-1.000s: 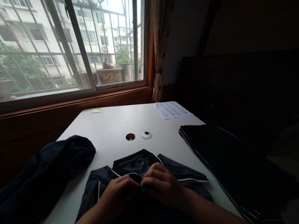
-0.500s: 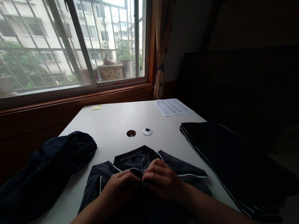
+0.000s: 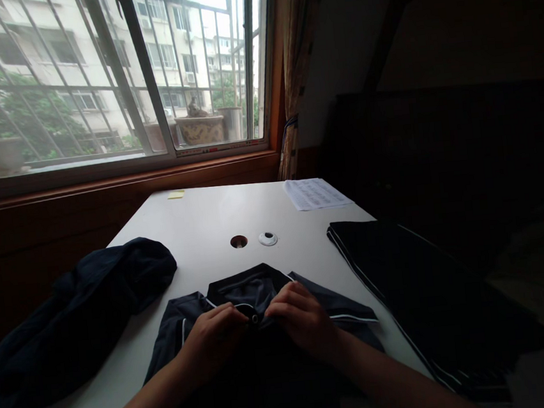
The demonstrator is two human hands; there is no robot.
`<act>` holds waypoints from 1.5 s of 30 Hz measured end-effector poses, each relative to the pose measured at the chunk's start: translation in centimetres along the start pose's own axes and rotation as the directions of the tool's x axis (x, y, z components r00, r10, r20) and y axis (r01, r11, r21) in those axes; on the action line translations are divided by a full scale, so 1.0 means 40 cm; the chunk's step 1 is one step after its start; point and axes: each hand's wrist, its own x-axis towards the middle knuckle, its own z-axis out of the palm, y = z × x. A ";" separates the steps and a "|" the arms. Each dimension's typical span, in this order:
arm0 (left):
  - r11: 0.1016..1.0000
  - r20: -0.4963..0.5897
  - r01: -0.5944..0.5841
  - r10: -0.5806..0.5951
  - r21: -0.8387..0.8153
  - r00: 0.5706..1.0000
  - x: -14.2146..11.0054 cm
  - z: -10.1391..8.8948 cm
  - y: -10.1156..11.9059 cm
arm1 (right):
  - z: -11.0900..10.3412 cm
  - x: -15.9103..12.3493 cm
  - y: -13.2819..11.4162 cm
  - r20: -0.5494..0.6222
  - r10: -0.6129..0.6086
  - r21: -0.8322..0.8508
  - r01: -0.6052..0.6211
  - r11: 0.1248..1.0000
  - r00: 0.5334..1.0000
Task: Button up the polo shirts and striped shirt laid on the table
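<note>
Both hands point(image 3: 253, 324) at the dark shirt's point(image 3: 250, 373) collar (small button between).

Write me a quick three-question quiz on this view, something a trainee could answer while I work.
1. True or false: a small round button shows on the dark shirt, between the left hand and the right hand.
2. Multiple choice: where is the yellow note on the white table?
A) On the shirt
B) Near the far left corner
C) Beside the right hand
3. Fill in: the round white piece lies to the ___ of the hole.

Key: 1 true; 2 B; 3 right
</note>
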 end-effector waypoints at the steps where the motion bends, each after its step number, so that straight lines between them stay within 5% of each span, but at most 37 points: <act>1: 1.000 -0.026 0.013 -0.013 0.000 1.000 0.000 -0.003 0.000 | -0.004 0.001 0.002 -0.036 0.021 0.002 -0.021 1.000 0.999; 11: 0.991 -0.096 0.132 -0.131 0.006 0.987 0.008 -0.026 0.025 | -0.019 0.001 0.021 -0.098 0.084 -0.058 -0.090 0.994 0.992; 18: 0.986 -0.209 0.167 -0.167 -0.018 0.964 0.007 -0.039 0.029 | -0.085 0.001 0.075 0.030 0.042 -0.280 -0.032 0.960 0.999; 25: 0.973 -0.293 0.228 -0.227 -0.030 0.929 0.006 -0.047 0.031 | -0.152 0.006 0.116 -0.082 0.100 -0.441 -0.125 0.889 0.992; 30: 0.929 -0.350 0.365 -0.363 -0.064 0.863 0.010 -0.063 -0.007 | -0.212 -0.011 0.187 -0.349 0.261 -0.405 -0.397 0.824 0.900; 33: 0.894 -0.330 0.433 -0.445 -0.116 0.832 0.017 -0.070 -0.022 | -0.221 -0.024 0.222 -0.405 0.356 -0.378 -0.508 0.774 0.842; 36: 0.880 -0.318 0.455 -0.474 -0.137 0.821 0.022 -0.072 -0.023 | -0.205 -0.026 0.225 -0.290 0.441 -0.326 -0.521 0.789 0.849; 39: 0.881 -0.282 0.462 -0.472 -0.107 0.835 0.025 -0.070 -0.021 | -0.182 -0.016 0.198 -0.027 0.494 -0.253 -0.484 0.838 0.869; 42: 0.879 -0.219 0.474 -0.472 -0.049 0.854 0.028 -0.067 -0.023 | -0.162 -0.005 0.159 0.246 0.473 -0.194 -0.435 0.879 0.846; 45: 0.880 -0.170 0.475 -0.470 -0.015 0.866 0.031 -0.064 -0.030 | -0.144 -0.002 0.128 0.369 0.438 -0.241 -0.371 0.897 0.820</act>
